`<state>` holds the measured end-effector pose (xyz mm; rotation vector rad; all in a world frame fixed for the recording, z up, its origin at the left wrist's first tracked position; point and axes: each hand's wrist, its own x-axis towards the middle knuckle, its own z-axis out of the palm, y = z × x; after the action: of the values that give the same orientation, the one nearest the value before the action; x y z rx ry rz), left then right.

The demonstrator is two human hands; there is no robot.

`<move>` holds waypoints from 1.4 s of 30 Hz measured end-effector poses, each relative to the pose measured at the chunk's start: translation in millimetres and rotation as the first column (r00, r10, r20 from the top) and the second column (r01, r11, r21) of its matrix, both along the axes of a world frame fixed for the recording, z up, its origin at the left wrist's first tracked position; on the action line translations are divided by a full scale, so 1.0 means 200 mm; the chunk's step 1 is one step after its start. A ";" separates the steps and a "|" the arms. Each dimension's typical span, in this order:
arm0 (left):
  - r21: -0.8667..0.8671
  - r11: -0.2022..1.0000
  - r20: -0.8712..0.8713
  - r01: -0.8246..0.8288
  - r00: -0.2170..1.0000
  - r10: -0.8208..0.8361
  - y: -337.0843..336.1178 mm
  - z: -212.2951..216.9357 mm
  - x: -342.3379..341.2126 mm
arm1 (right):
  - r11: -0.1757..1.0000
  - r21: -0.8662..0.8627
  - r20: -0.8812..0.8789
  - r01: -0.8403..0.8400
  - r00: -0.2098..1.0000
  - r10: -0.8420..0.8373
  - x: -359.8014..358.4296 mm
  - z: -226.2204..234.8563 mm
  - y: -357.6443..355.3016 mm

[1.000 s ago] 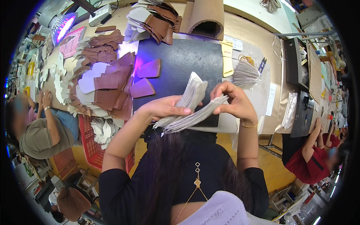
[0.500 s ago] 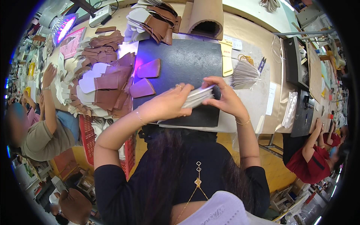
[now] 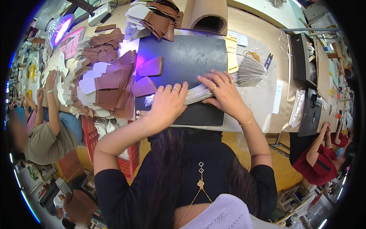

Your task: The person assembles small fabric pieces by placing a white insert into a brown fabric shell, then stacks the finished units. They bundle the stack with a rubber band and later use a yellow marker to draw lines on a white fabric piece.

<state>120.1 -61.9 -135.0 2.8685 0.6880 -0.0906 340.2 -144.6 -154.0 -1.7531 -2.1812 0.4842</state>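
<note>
Between my hands a stack of thin, whitish-grey strips (image 3: 198, 94) lies spread slantwise over the black mat (image 3: 183, 53). My left hand (image 3: 169, 102) grips its left part, fingers bent over the top; some ends show beyond that hand. Across its right end curls my right hand (image 3: 225, 93), thumb on the near side and fingers on the far side. Two rounded brown leather pieces rest by the mat's left edge: an upper piece (image 3: 151, 66) and a lower piece (image 3: 144, 87), the latter close to my left hand.
Piles of brown and white cut pieces (image 3: 110, 86) crowd the left, beside a lit lamp (image 3: 61, 29). A thick tube (image 3: 207, 17) stands behind the mat. Right of it are a fanned grey bundle (image 3: 251, 71) and thread snips (image 3: 268, 62). A red basket (image 3: 89, 139) sits below. Co-workers flank me.
The stack has come down onto the mat and fanned out lengthwise. My left hand has shifted left and turned knuckles-up; my right hand now lies over the stack's right end.
</note>
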 end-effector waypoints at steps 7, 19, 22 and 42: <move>0.044 0.998 -0.038 0.035 0.999 -0.033 0.01 -0.05 -0.02 | 0.997 0.018 0.151 -0.077 0.986 0.074 -0.11 -0.04 -0.03; -0.757 0.651 0.019 0.053 0.998 -0.058 0.23 0.09 -0.01 | 0.943 -0.330 -0.498 0.042 0.841 -0.212 -0.01 0.06 -0.07; -0.322 0.946 -0.057 0.035 0.997 -0.057 0.21 0.04 0.06 | 0.977 0.019 -0.028 0.214 0.977 -0.214 -0.07 -0.02 -0.11; -0.156 0.981 -0.060 0.115 0.990 -0.126 0.06 -0.04 0.22 | 0.356 0.307 -0.384 0.882 0.457 -0.802 0.55 0.15 -0.43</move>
<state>163.2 -49.5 -142.3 2.7683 0.4957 -0.2506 450.2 -231.6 -123.9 -2.1063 -0.8428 -0.1759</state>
